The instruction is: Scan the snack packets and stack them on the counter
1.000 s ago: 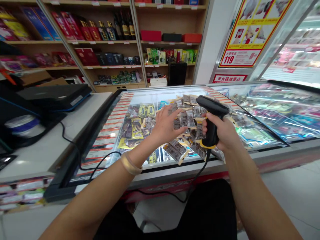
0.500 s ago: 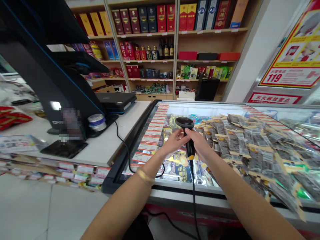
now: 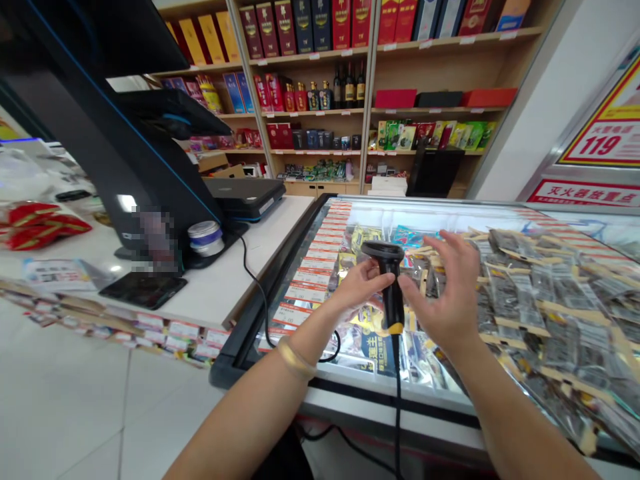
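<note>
A black handheld scanner (image 3: 393,303) is upright above the near left part of a glass-topped case (image 3: 360,405), its broad head uppermost and its yellow-trimmed handle end below. The left hand (image 3: 357,287) has its fingers clamped on the scanner's handle, just under the head. The right hand (image 3: 453,293) is just beside the scanner on the right, fingers spread apart; whether its thumb touches the handle, I cannot tell. A black cable (image 3: 397,380) hangs from the handle past the case's near edge. A gold bracelet (image 3: 295,360) circles the left wrist. Many clear packets (image 3: 520,300) with tan edges lie heaped on the right, while price labels (image 3: 313,260) line the case's left side. Farther left, a white desk (image 3: 267,233) carries a black stand (image 3: 150,160) and a round container (image 3: 206,238). Stocked shelves (image 3: 369,100) fill the far side.
</note>
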The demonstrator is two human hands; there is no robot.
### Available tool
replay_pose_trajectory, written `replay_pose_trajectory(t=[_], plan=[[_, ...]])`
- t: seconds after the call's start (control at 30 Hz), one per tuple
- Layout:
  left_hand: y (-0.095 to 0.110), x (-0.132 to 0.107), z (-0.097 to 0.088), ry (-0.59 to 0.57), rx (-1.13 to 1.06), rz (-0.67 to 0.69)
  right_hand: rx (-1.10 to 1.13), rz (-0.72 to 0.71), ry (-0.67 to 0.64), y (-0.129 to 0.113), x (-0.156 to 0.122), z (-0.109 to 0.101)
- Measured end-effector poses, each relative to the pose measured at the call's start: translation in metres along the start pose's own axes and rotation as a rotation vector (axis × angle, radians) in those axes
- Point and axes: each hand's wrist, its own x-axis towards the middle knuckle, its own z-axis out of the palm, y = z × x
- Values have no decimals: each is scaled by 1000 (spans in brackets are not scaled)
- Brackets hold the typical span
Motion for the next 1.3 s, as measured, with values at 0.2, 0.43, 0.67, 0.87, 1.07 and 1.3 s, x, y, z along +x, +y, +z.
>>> replay_pose_trajectory(t=[0.2,0.43,0.67,0.87,1.07,1.3], plan=[[2,-4,2,78,40,31,-100,-156,-53,-14,0,-5],[7,-7,7,90,13,18,-57,-147,-86,-13,-1,-3],[3,1,3,76,33,42,307,297,-44,0,-4,13],[10,4,14,172,72,23,758,955,-396,3,4,24],[42,24,10,257,489,132,926,1168,-170,7,34,-15],[9,52,-2,135,1155,110,945,1117,-118,41,40,-52]])
